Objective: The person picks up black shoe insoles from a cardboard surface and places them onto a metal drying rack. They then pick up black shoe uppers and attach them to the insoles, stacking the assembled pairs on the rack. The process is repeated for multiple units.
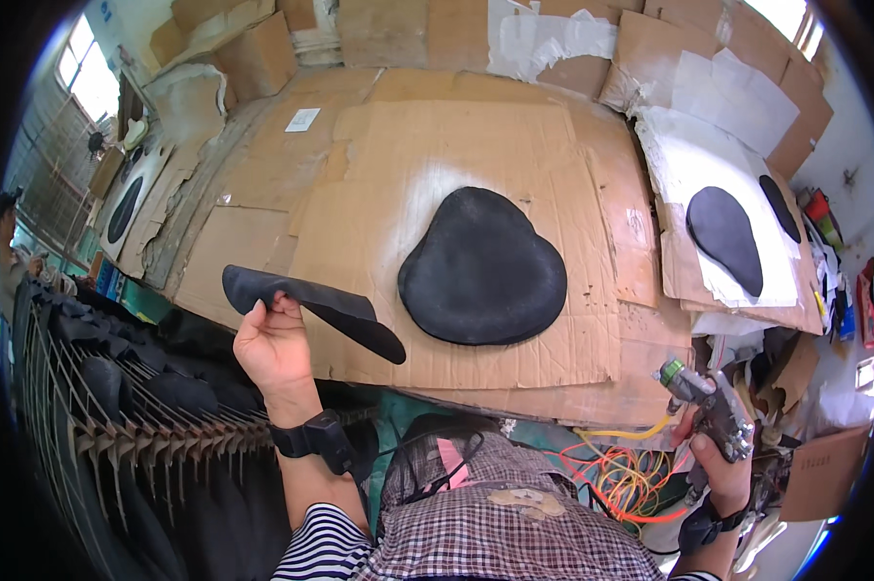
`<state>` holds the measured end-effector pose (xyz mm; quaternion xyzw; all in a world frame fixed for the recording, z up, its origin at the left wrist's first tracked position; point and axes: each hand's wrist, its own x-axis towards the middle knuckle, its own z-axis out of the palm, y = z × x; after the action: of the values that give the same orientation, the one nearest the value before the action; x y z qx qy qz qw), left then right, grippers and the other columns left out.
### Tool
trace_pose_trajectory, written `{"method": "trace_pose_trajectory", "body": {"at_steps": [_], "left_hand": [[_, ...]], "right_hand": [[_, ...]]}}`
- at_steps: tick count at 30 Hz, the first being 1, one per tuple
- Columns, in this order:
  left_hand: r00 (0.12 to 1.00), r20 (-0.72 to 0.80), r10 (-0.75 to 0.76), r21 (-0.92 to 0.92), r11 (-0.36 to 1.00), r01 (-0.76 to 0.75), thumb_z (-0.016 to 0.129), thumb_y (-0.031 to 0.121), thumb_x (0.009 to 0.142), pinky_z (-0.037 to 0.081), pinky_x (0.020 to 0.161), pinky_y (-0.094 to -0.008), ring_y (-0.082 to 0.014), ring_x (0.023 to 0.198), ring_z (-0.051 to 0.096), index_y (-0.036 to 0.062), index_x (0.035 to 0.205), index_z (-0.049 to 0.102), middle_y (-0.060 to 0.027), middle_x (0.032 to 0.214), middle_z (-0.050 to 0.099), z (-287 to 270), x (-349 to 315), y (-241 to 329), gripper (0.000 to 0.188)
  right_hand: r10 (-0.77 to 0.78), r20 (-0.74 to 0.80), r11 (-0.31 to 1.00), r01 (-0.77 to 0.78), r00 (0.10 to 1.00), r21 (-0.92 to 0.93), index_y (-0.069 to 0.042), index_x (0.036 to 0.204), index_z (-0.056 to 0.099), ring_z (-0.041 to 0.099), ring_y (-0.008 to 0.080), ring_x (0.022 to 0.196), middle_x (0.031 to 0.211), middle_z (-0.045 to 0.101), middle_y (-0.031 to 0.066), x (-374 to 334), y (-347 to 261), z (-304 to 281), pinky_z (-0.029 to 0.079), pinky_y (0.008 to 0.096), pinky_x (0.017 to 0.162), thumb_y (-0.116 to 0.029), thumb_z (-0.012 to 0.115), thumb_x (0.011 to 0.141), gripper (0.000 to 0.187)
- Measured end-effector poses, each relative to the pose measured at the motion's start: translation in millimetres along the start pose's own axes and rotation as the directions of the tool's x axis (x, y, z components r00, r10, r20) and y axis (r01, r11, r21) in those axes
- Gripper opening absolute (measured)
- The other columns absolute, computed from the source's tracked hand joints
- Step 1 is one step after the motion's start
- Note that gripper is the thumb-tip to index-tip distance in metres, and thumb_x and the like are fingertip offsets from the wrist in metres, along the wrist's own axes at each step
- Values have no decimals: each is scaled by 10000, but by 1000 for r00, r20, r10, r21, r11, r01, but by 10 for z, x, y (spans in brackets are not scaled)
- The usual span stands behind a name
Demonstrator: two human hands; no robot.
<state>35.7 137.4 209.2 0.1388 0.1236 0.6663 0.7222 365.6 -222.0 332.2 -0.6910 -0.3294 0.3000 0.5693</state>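
Observation:
Between the thumb and fingers of my left hand (275,351) is a thin, bendy black sheet (332,312), held edge-up and curved over the near left part of the cardboard. To its right, a black three-lobed pad (482,276) lies flat on the cardboard sheet (359,174); it looks like a stack or a thick piece, I cannot tell which. My right hand (720,473) is wrapped round a metal spray gun (716,412) with a green ring near its nozzle, low at the right beyond the table's near edge. The gun's nozzle points up and left.
At the left stands a rack of metal prongs (137,441) with black pieces hanging on it. Another person (9,242) is at the far left. Black pads (724,232) lie on white paper at the right. Orange and yellow hoses (621,479) tangle below. Cardboard panels (383,34) line the back.

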Motion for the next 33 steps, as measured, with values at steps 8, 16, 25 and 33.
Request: {"method": "trace_pose_trajectory", "body": {"at_steps": [8, 16, 25, 33], "left_hand": [[1000, -12, -11, 12, 1000, 11, 470, -8, 870, 501, 834, -362, -264, 863, 618, -70, 1014, 569, -169, 943, 648, -4, -9, 24, 185], [1000, 1, 0, -18, 1000, 1, 463, -23, 862, 497, 815, -365, -278, 871, 606, -86, 1068, 538, -182, 973, 626, 44, 35, -28, 227], [1000, -20, -9, 18, 1000, 10, 472, -20, 839, 508, 792, -345, -271, 843, 610, -73, 1060, 553, -173, 1000, 637, 63, 3, -45, 242], [998, 33, -58, 38, 998, 57, 486, -5, 848, 518, 815, -349, -265, 850, 620, -74, 1052, 557, -170, 980, 643, 35, 70, -108, 226]], "right_hand": [[121, 107, 982, -103, 987, -156, 35, 1259, 490, 615, 147, 718, 796, 639, 87, -105, -20, -301, 496, 274, 663, -225, 770, 748, 638], [52, 43, 998, -51, 998, -40, 25, 1260, 484, 611, 146, 720, 828, 626, 85, 42, -44, -213, 496, 283, 662, -179, 766, 739, 627], [95, 31, 993, -92, 995, -71, 20, 1264, 478, 627, 172, 713, 782, 636, 97, -413, 151, -411, 506, 299, 660, -174, 758, 735, 630], [142, 30, 990, -142, 989, 16, 30, 1312, 412, 632, 204, 719, 803, 627, 121, -628, 334, -403, 512, 330, 669, -208, 751, 774, 679]]}}
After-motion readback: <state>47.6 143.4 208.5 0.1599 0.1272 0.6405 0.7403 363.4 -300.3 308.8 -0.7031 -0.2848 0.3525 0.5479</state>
